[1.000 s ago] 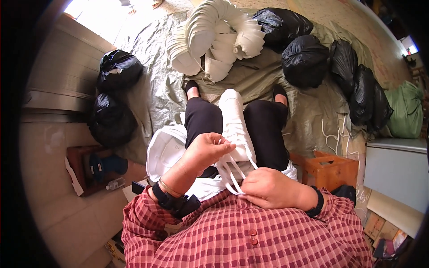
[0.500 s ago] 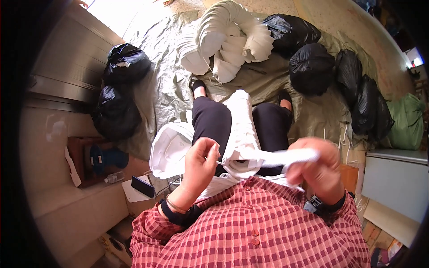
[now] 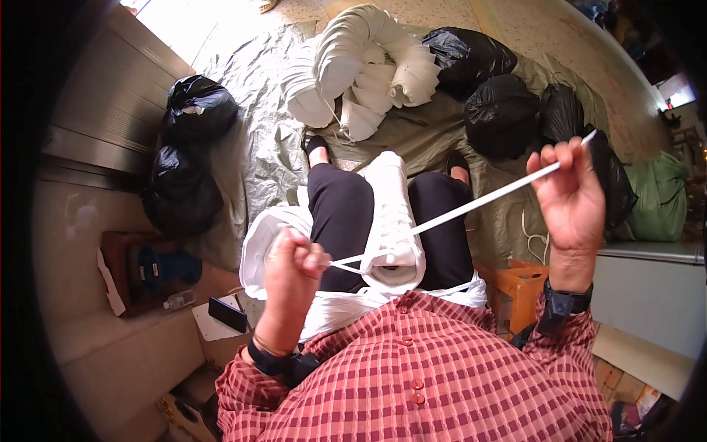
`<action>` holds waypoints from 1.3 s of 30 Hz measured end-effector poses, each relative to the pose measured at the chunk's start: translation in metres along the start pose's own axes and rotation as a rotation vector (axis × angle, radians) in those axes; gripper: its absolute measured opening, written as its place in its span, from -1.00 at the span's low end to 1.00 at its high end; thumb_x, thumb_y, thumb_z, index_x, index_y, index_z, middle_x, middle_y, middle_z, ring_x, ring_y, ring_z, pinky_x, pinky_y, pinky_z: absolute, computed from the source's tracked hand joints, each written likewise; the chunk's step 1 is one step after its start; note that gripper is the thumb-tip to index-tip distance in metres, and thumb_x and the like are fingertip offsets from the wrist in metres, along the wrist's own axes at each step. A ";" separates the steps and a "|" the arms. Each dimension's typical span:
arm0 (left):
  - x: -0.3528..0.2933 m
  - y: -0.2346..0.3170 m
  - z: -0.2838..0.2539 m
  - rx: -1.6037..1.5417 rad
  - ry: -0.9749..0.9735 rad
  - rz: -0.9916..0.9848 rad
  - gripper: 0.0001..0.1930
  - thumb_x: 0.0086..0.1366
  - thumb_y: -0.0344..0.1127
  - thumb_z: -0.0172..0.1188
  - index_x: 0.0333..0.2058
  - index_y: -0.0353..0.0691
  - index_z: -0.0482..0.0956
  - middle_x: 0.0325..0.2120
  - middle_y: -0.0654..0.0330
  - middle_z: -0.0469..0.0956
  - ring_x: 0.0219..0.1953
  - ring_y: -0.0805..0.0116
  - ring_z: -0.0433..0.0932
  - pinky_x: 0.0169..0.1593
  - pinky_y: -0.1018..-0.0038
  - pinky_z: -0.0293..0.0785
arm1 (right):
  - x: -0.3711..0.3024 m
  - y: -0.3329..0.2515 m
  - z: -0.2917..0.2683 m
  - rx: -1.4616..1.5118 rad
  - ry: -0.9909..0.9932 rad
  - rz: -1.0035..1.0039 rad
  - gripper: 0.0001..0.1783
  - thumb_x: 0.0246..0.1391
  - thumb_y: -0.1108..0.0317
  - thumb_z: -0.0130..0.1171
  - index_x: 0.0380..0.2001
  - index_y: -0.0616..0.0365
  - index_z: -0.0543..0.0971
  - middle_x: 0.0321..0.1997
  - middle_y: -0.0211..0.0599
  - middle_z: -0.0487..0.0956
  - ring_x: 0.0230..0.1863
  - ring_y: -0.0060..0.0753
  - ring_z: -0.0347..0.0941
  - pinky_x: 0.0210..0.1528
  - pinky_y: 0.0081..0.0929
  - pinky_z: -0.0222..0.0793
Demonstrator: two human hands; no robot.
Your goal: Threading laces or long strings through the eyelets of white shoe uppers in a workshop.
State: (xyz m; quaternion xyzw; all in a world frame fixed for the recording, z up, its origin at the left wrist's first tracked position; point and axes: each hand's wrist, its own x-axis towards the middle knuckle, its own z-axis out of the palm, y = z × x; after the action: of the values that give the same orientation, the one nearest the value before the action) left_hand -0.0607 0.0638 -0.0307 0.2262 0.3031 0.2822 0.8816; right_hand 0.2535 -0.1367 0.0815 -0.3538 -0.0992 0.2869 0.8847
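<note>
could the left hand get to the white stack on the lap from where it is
Probably yes. The left hand is closed on the strap right beside the white stack, with nothing between them, though it would have to let go first.

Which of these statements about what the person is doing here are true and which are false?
1. The right hand pulls a white strap taut, up and away from the lap. True.
2. The left hand is empty and rests on the floor. False: it is closed in a grip on the strap's other end, above the lap.
3. A stack of white cups lies along the lap between the black-clad legs. True.
4. The bags around the sheet are all white. False: the black bags are dark plastic, and one green bag sits at the right.
5. Long curved stacks of white cups lie on the sheet beyond the feet. True.
</note>
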 end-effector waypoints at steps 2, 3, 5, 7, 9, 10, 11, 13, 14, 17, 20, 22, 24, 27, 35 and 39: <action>0.012 0.017 -0.039 -0.136 0.142 -0.051 -0.75 0.56 -0.19 -0.08 -0.35 -0.09 0.44 -0.64 0.45 0.26 -0.61 0.57 0.21 -0.40 0.54 0.19 | -0.006 0.000 -0.079 0.137 0.241 0.162 -0.81 0.41 0.27 0.01 -0.13 0.13 0.52 -0.46 -0.47 0.37 -0.34 -0.44 0.42 -0.24 -0.33 0.45; 0.017 0.025 -0.053 -0.142 0.151 -0.036 -0.74 0.56 -0.19 -0.09 -0.35 -0.09 0.43 -0.64 0.44 0.25 -0.61 0.57 0.19 -0.40 0.54 0.19 | -0.009 0.000 -0.134 0.200 0.298 0.257 -0.82 0.41 0.27 0.01 -0.14 0.12 0.52 -0.50 -0.50 0.33 -0.39 -0.49 0.38 -0.30 -0.38 0.43; 0.029 0.044 -0.067 -0.121 0.078 0.016 -0.73 0.56 -0.18 -0.12 -0.35 -0.09 0.41 -0.65 0.43 0.22 -0.61 0.56 0.18 -0.41 0.53 0.16 | -0.014 0.016 -0.188 0.297 0.442 0.355 -0.85 0.37 0.34 0.06 -0.09 0.09 0.54 -0.51 -0.52 0.36 -0.43 -0.56 0.34 -0.44 -0.53 0.36; 0.042 0.061 -0.045 -0.084 0.028 0.031 -0.70 0.58 -0.14 -0.13 -0.33 -0.12 0.42 -0.64 0.42 0.21 -0.61 0.55 0.18 -0.43 0.53 0.15 | -0.018 0.041 -0.195 0.138 0.464 0.371 -0.83 0.37 0.32 0.07 -0.07 0.10 0.55 -0.54 -0.52 0.34 -0.46 -0.59 0.32 -0.54 -0.64 0.26; 0.053 0.077 -0.022 -0.032 0.074 0.042 -0.70 0.57 -0.12 -0.11 -0.31 -0.13 0.45 -0.63 0.42 0.23 -0.60 0.56 0.19 -0.46 0.53 0.14 | -0.013 0.051 -0.189 0.019 0.489 0.343 -0.79 0.39 0.31 0.06 -0.01 0.11 0.55 -0.52 -0.52 0.38 -0.43 -0.60 0.37 -0.59 -0.69 0.21; 0.059 0.088 -0.019 0.000 0.017 0.078 -0.70 0.57 -0.12 -0.09 -0.31 -0.14 0.46 -0.63 0.42 0.23 -0.60 0.57 0.20 -0.49 0.56 0.13 | -0.007 0.049 -0.182 -0.101 0.432 0.278 -0.74 0.39 0.27 0.06 0.03 0.12 0.54 -0.51 -0.53 0.40 -0.42 -0.61 0.39 -0.59 -0.72 0.18; 0.064 0.101 -0.020 0.034 -0.039 0.112 -0.70 0.56 -0.12 -0.07 -0.31 -0.15 0.48 -0.63 0.42 0.23 -0.61 0.57 0.20 -0.51 0.58 0.11 | -0.001 0.047 -0.175 -0.221 0.374 0.212 -0.70 0.40 0.24 0.06 0.07 0.13 0.53 -0.49 -0.54 0.42 -0.40 -0.62 0.41 -0.60 -0.75 0.15; 0.067 0.106 -0.014 0.031 -0.117 0.108 -0.69 0.56 -0.14 -0.05 -0.28 -0.21 0.52 -0.64 0.44 0.20 -0.61 0.61 0.17 -0.54 0.61 0.08 | 0.005 0.042 -0.141 -0.428 0.225 0.073 -0.64 0.40 0.22 0.05 0.14 0.18 0.49 -0.45 -0.52 0.52 -0.42 -0.68 0.45 -0.62 -0.81 0.11; 0.061 0.102 -0.003 0.264 -0.155 0.157 -0.70 0.56 -0.15 -0.03 -0.23 -0.24 0.54 -0.64 0.45 0.19 -0.61 0.63 0.15 -0.55 0.61 0.06 | 0.002 0.038 -0.116 -0.633 0.135 0.026 -0.66 0.40 0.25 0.07 0.12 0.19 0.49 -0.43 -0.50 0.54 -0.40 -0.67 0.48 -0.57 -0.79 0.19; 0.043 0.069 0.013 0.970 -0.140 0.289 -0.79 0.48 -0.32 0.11 -0.18 -0.34 0.66 -0.48 0.35 0.58 -0.50 0.60 0.42 -0.44 0.57 0.34 | -0.021 0.056 -0.069 -0.995 -0.204 -0.188 -0.77 0.37 0.37 0.09 0.02 0.18 0.51 -0.40 -0.43 0.59 -0.34 -0.61 0.55 -0.33 -0.67 0.42; 0.010 0.032 0.025 1.664 -0.532 0.522 -0.85 0.23 -0.52 0.23 -0.24 -0.23 0.70 -0.43 0.09 0.62 -0.42 0.10 0.63 -0.30 0.33 0.56 | -0.053 0.066 -0.034 -1.266 -0.542 -0.001 -0.93 0.17 0.49 0.24 -0.27 0.23 0.60 -0.37 -0.22 0.65 -0.28 -0.32 0.65 -0.20 -0.42 0.53; -0.005 0.012 0.034 1.869 -0.524 0.526 -0.84 0.22 -0.47 0.25 -0.20 -0.17 0.66 -0.46 0.13 0.54 -0.40 0.06 0.61 -0.33 0.24 0.55 | -0.065 0.080 -0.045 -1.427 -0.675 -0.244 -0.87 0.10 0.49 0.28 -0.25 0.20 0.61 -0.31 -0.15 0.67 -0.24 -0.13 0.65 -0.21 -0.33 0.55; -0.009 0.001 0.033 1.926 -0.494 0.555 -0.82 0.22 -0.49 0.25 -0.18 -0.20 0.67 -0.37 0.11 0.60 -0.36 0.06 0.63 -0.32 0.26 0.54 | -0.071 0.092 -0.048 -1.474 -0.696 -0.335 -0.86 0.08 0.49 0.26 -0.24 0.19 0.62 -0.29 -0.16 0.67 -0.23 -0.09 0.64 -0.21 -0.31 0.56; -0.008 -0.007 0.037 1.995 -0.445 0.669 -0.82 0.23 -0.48 0.24 -0.17 -0.21 0.64 -0.29 0.13 0.62 -0.31 0.07 0.64 -0.28 0.27 0.56 | -0.075 0.100 -0.045 -1.557 -0.752 -0.466 -0.78 0.01 0.55 0.25 -0.21 0.20 0.64 -0.27 -0.14 0.67 -0.21 -0.10 0.65 -0.18 -0.29 0.58; 0.004 0.002 0.045 1.783 -0.535 0.404 -0.91 0.29 -0.49 0.17 -0.24 -0.25 0.60 -0.22 0.09 0.62 -0.21 -0.03 0.63 -0.19 0.27 0.57 | -0.074 0.098 -0.039 -1.599 -0.814 -0.421 -0.75 0.00 0.48 0.19 -0.19 0.17 0.61 -0.29 -0.22 0.65 -0.21 -0.14 0.63 -0.21 -0.29 0.55; 0.003 0.002 0.043 1.732 -0.521 0.323 -0.92 0.32 -0.50 0.14 -0.25 -0.28 0.59 -0.22 0.05 0.62 -0.21 -0.05 0.62 -0.19 0.29 0.55 | -0.074 0.096 -0.024 -1.705 -0.882 -0.477 -0.77 0.00 0.45 0.17 -0.21 0.18 0.59 -0.36 -0.27 0.61 -0.26 -0.19 0.61 -0.27 -0.31 0.51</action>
State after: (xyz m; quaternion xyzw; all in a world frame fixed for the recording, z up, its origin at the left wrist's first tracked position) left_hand -0.0310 0.0574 0.0004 0.9039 0.1653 0.0165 0.3943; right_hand 0.1599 -0.1372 0.0005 -0.7049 -0.6619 0.0395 0.2521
